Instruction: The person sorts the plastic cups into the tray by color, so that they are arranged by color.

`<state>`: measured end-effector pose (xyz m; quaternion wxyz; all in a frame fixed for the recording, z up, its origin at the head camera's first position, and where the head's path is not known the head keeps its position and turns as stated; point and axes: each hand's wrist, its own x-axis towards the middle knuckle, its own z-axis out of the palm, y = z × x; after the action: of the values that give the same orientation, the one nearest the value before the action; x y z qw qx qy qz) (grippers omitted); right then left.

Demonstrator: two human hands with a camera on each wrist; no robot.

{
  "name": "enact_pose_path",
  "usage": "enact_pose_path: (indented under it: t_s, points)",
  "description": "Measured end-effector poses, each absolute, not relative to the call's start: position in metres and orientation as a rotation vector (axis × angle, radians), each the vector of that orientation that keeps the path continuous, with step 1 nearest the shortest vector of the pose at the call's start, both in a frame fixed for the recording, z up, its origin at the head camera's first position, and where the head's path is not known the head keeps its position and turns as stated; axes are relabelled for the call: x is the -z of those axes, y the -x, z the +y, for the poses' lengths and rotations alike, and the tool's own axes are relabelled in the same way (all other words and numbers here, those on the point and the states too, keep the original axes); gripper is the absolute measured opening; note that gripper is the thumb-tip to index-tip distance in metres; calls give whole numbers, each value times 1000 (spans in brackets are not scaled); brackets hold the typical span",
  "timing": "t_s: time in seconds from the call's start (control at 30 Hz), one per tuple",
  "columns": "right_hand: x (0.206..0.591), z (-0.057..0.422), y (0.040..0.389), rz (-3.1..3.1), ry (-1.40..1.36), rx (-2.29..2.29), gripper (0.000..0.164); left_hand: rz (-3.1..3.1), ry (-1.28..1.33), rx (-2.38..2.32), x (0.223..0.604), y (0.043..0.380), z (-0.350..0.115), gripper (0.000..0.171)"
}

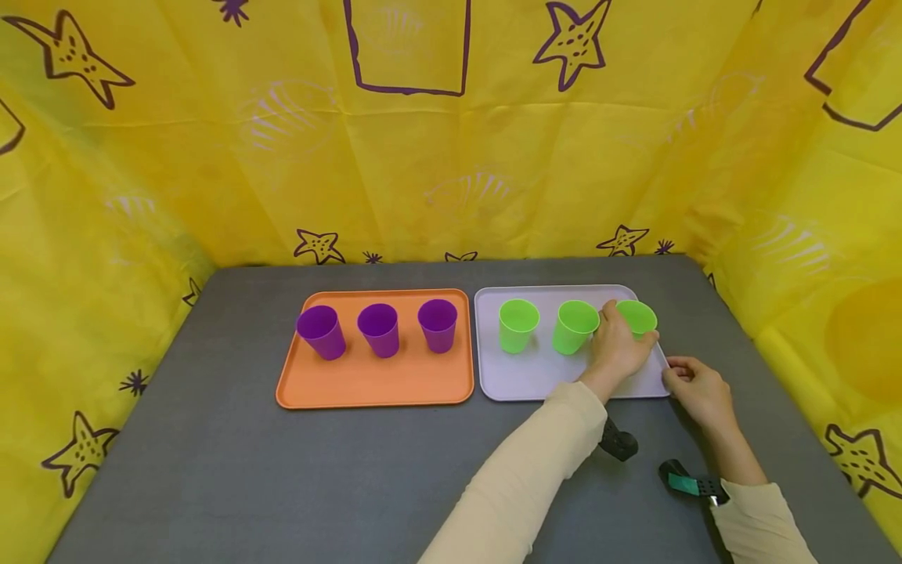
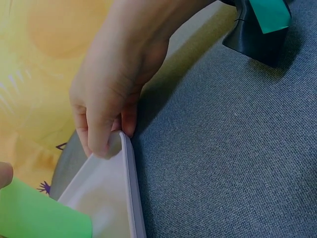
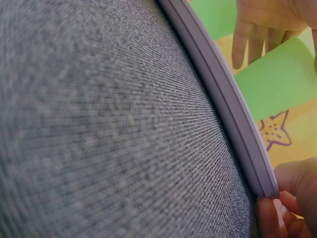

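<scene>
Three green cups stand in a row on a pale lilac tray. My left hand holds the rightmost green cup, fingers on its left side and thumb at its right. The hand hides the lower part of that cup in the head view. Just left of my fingers is the middle green cup; the third green cup stands further left. At the tray's near right corner, my right hand pinches the rim between thumb and fingers, seen closely in the right wrist view.
An orange tray with three purple cups lies beside the lilac tray on the left. Both trays rest on a grey cloth-covered table. Yellow patterned curtains enclose the back and sides.
</scene>
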<state>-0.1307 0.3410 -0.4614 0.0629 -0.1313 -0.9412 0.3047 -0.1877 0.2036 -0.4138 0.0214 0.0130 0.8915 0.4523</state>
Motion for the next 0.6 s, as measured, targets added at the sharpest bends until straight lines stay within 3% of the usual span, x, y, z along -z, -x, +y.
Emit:
enact_pose_path:
  t_s: [0.6]
  points:
    - [460,340,130,-2847,396,-929,37,2663,-47,-1413,418,182,200,79]
